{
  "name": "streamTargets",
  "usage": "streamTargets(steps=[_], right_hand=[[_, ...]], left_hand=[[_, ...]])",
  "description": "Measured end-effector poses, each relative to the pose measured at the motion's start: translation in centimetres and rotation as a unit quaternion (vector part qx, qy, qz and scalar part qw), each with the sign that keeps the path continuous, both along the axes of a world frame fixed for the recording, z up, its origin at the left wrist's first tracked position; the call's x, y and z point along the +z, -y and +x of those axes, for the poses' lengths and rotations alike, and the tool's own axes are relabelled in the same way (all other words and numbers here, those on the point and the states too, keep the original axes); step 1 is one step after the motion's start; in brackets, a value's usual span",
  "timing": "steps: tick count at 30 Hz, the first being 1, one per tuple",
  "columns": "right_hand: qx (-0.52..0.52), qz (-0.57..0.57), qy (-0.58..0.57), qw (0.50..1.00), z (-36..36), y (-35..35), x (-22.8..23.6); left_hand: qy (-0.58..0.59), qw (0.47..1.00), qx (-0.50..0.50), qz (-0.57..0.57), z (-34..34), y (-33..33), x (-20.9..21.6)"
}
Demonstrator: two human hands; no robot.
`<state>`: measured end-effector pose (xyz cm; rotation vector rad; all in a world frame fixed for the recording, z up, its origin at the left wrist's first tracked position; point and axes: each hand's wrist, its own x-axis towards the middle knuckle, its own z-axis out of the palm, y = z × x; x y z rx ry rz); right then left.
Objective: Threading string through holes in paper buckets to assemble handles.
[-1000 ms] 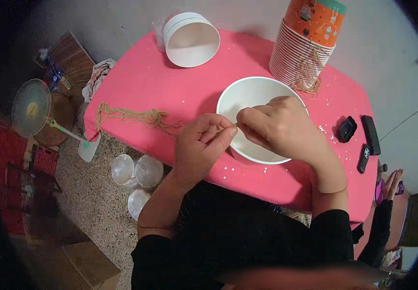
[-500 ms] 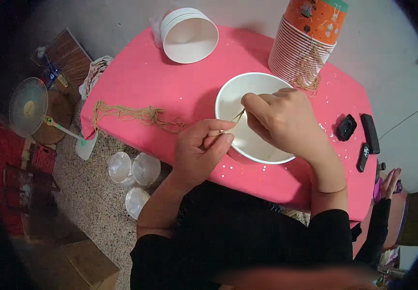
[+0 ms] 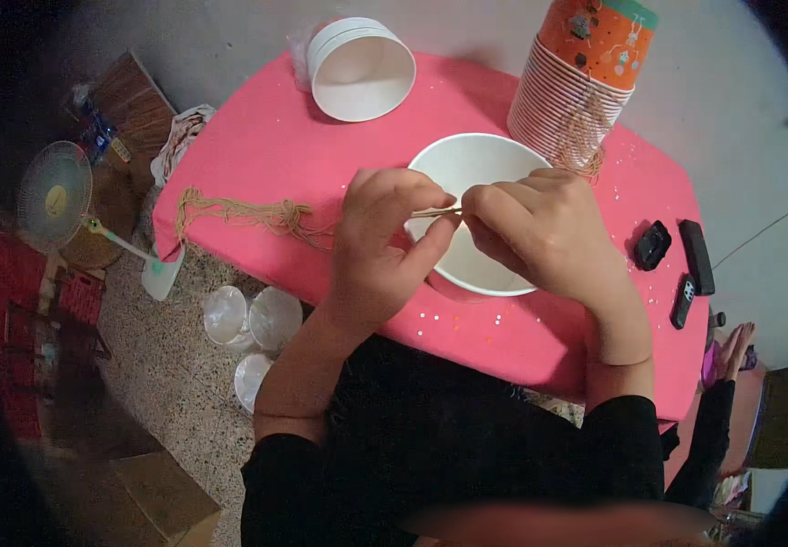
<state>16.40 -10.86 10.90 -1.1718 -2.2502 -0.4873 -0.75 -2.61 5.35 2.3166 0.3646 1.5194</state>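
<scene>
A thin tan cord point(image 3: 434, 213) runs doubled between my hands, above a large white paper tub point(image 3: 440, 150) near the middle of the table. My right hand point(image 3: 540, 228) pinches one end of the cord, its fingers curled down over the tub. The thumb and forefinger of my left hand point(image 3: 376, 242) close about the same cord from the left, their tips almost meeting my right fingers. How the strands cross at the fingertips is too small to make out. A loose bundle of tan cords point(image 3: 248, 214) lies to the left of my left hand.
On the pink-covered table point(image 3: 230, 164), nested white tubs point(image 3: 362, 77) lie tipped at the back left. A tall stack of tubs point(image 3: 563, 100), one orange-patterned, stands at the back right with cords point(image 3: 585, 137) draped on it. Black items point(image 3: 653, 244) rest far right. Another person's hand point(image 3: 736, 346) shows beyond.
My left hand has moved up and slightly right, its thumb and forefinger now round the cord close to my right fingertips. The right hand stays nearly in place.
</scene>
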Motion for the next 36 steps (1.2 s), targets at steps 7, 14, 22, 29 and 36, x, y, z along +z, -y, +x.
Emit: streamTargets(steps=[7, 14, 22, 29, 36], right_hand=[[-0.008, -0.01, 0.03, 0.999, 0.3, -0.1, -0.4], [-0.023, 0.043, 0.033, 0.998, 0.8, 0.1, 0.4], [-0.058, 0.109, -0.01, 0.992, 2.2, 0.3, 1.1], [-0.045, 0.099, -0.027, 0.994, 2.2, 0.2, 1.1], [-0.029, 0.108, -0.033, 0.993, 2.4, 0.4, 1.3]], left_hand=[[0.0, 0.999, -0.017, -0.028, -0.4, -0.1, -0.2], [0.002, 0.998, 0.022, -0.058, -1.6, -0.6, -0.7], [-0.034, 0.994, 0.01, -0.104, -2.6, -1.1, -2.0], [-0.005, 0.978, -0.038, -0.206, -2.2, -1.0, -2.2], [-0.04, 0.974, -0.045, -0.22, -2.1, -1.0, -1.9]])
